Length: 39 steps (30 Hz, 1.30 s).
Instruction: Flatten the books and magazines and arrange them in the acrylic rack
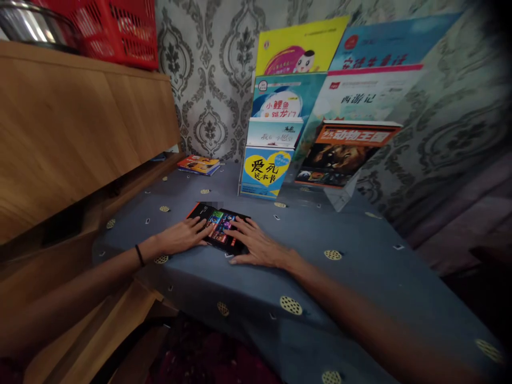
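Note:
An open book (221, 224) with dark pages and small colourful pictures lies on the blue patterned tablecloth (304, 229). My left hand (184, 234) rests on its left side, fingers stretched out over the page. Across the right page lies my right hand (256, 242), its fingers spread and its thumb down by the tablecloth. Neither hand grips anything that I can see. The fingers cover part of the pages.
Behind the book, a clear stand holds several children's books, among them a yellow-heart book (264, 173) and an animal book (346, 152). Another small stack of books (199, 165) lies at the back left. A wooden cabinet (88, 117) with a red basket (128, 32) borders the left.

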Each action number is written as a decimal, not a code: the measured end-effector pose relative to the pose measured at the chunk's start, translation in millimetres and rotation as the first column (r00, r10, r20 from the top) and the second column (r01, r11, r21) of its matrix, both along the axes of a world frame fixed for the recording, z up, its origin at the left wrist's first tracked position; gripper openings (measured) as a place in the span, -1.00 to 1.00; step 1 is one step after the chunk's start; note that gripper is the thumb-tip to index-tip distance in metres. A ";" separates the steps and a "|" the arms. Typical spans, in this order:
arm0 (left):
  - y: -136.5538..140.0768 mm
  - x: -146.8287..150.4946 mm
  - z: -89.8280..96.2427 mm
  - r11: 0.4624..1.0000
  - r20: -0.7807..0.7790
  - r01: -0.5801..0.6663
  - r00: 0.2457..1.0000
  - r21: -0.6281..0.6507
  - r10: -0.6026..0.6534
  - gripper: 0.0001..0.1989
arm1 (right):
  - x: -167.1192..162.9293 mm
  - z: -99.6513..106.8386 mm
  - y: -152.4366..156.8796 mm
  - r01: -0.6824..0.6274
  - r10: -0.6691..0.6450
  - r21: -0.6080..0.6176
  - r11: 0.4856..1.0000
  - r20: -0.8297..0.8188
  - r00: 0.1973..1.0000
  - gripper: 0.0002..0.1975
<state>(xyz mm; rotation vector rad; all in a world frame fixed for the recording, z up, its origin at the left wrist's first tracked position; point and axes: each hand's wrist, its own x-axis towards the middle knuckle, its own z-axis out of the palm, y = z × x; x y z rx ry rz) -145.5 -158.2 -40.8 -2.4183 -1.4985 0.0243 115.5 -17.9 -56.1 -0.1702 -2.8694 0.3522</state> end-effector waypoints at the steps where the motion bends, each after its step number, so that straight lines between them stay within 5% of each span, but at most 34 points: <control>1: -1.3 1.7 1.1 1.000 -0.028 0.015 1.000 0.012 -0.015 -0.53 | 0.3 -0.4 0.1 -0.003 0.003 -0.004 1.000 -0.002 1.000 -0.16; 4: -2.7 7.2 13.5 0.999 -0.111 0.030 0.993 -0.019 -0.032 -0.65 | -0.3 -3.5 3.6 -0.005 0.001 -0.064 0.998 -0.062 0.998 -0.23; 7: 0.5 14.8 37.0 0.998 -0.127 -0.043 0.991 -0.038 0.038 -0.73 | -4.5 -6.4 13.3 0.034 -0.102 -0.274 0.961 -0.235 0.967 -0.43; 9: 5.3 20.9 55.3 0.991 -0.025 -0.128 0.991 0.025 0.129 -0.79 | -8.4 -5.5 22.0 0.048 -0.249 -0.473 0.880 -0.372 0.894 -0.52; 12: 17.0 30.3 81.5 0.950 0.282 -0.272 0.933 0.152 0.222 -0.84 | -12.4 0.9 33.2 -0.030 -0.492 -0.730 0.683 -0.490 0.719 -0.48; 14: 27.3 37.2 93.3 0.912 0.563 -0.379 0.793 0.155 0.234 -0.81 | -12.3 6.5 36.1 -0.121 -0.582 -0.842 0.525 -0.460 0.671 -0.41; 16: 37.4 45.3 95.2 0.885 0.803 -0.465 0.537 0.025 0.259 -0.73 | -11.0 10.2 35.1 -0.178 -0.583 -0.910 0.375 -0.381 0.718 -0.38; 18: 44.4 54.5 84.6 0.863 0.890 -0.480 0.308 -0.158 0.335 -0.67 | -9.7 10.5 32.4 -0.172 -0.535 -0.933 0.317 -0.326 0.780 -0.38; 24: 35.7 69.3 27.0 0.741 0.744 -0.340 0.151 -0.579 0.651 -0.60 | -9.3 -3.6 37.0 -0.032 -0.514 -0.885 0.464 -0.299 0.804 -0.51; 30: 37.4 53.1 16.5 0.647 0.633 -0.231 0.141 -0.726 0.761 -0.56 | -12.1 -10.7 47.3 0.248 -0.583 -0.767 0.592 -0.195 0.788 -0.79; 34: 47.5 39.2 13.2 0.672 0.647 -0.243 0.185 -0.699 0.740 -0.64 | -8.8 -5.9 46.1 0.401 -0.612 -0.642 0.654 -0.138 0.778 -0.79; 39: 60.8 21.9 8.8 0.781 0.727 -0.318 0.294 -0.538 0.620 -0.81 | 7.4 9.6 42.4 0.588 -0.676 -0.448 0.673 -0.051 0.735 -0.63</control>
